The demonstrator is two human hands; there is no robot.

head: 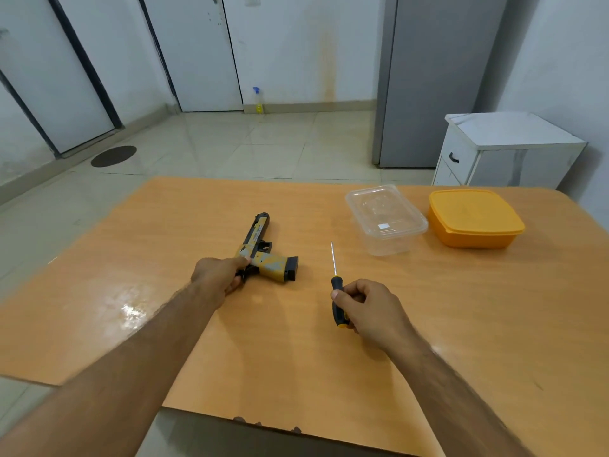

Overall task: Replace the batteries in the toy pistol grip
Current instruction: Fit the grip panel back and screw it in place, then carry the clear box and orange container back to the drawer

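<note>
A yellow, grey and black toy pistol (263,252) lies on its side in the middle of the orange table (230,341), barrel pointing away, grip pointing right. My left hand (216,278) grips its rear end near the trigger. My right hand (369,308) holds the black and yellow handle of a screwdriver (335,285), whose thin metal shaft points away over the table, to the right of the pistol grip. No batteries are visible.
A clear plastic lidded container (385,219) and an orange lidded box (474,219) stand at the table's far right. Beyond the table are a white cabinet (504,153), a grey fridge (438,80) and tiled floor.
</note>
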